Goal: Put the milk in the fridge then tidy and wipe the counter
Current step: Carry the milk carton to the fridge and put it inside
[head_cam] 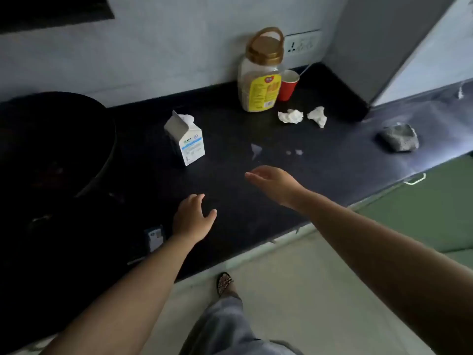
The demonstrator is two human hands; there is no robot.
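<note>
A white milk carton with a blue label stands upright on the dark counter, its top open. My left hand hovers open over the counter, below and slightly right of the carton. My right hand reaches forward, open and empty, to the right of the carton. Small white spill marks lie just beyond its fingertips. Two crumpled white tissues lie further back. A grey crumpled cloth rests at the counter's right end.
A tall clear jar with a gold lid and yellow label stands by the back wall, a red cup beside it. A large dark round pan fills the left. A grey fridge side rises at right. A green cabinet sits below.
</note>
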